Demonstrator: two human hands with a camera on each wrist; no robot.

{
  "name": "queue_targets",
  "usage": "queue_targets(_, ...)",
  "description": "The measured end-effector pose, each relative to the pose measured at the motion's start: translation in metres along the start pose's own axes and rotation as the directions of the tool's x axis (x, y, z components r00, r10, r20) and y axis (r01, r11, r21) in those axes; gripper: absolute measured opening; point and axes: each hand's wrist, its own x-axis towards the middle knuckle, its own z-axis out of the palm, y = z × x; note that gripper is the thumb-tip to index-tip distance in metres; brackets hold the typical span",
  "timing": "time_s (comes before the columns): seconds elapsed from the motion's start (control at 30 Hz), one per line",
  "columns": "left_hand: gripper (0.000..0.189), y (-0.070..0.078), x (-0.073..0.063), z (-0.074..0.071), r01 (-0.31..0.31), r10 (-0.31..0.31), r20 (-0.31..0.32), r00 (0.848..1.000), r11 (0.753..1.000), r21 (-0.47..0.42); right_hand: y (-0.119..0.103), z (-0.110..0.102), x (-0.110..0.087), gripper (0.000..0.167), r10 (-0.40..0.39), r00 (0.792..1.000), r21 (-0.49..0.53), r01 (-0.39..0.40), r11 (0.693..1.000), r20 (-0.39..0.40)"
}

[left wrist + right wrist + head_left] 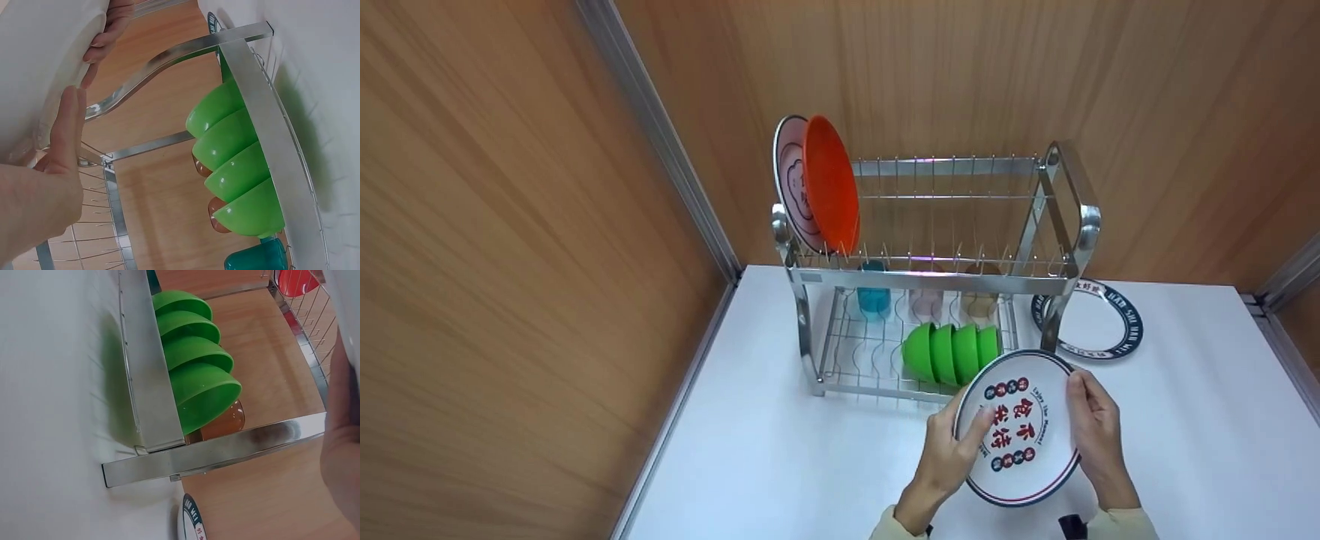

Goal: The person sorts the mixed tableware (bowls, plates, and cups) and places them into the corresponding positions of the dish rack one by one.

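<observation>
Both hands hold a white plate (1054,465) with a dark rim line and red lettering, tilted in front of the dish rack (930,282). My left hand (949,450) grips its left edge, thumb over the face; the right hand (1096,427) pinches the opposite edge with its thumb on top. In the left wrist view the plate's underside (45,62) shows, with left fingers behind it. On the rack's upper tier, a pink plate (791,176) and an orange plate (832,187) stand upright at the left end. Several green bowls (919,354) lie nested on the lower tier.
Behind the bowls stand a blue cup (874,292), a pinkish cup (926,300) and a tan cup (979,300). A dark-rimmed plate (1131,330) lies on the white table (735,450) right of the rack. Wooden panels (960,75) enclose the back and left.
</observation>
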Motion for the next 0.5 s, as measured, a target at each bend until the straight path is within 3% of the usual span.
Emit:
queue_targets(0.1,0.043,0.0029,-0.0008,0.0022,-0.004,0.004,0.017,1.0,1.0,0.008,0.0011,0.0011,0.0011,0.033,-0.004,1.0,-0.015,0.003,1.0,-0.007)
queue_targets(0.5,0.034,0.0081,-0.0044,-0.0011,-0.041,0.043,-0.017,0.999,0.994,0.098,-0.0007,0.0085,0.0028,0.033,-0.048,0.999,-0.127,0.049,0.991,0.008)
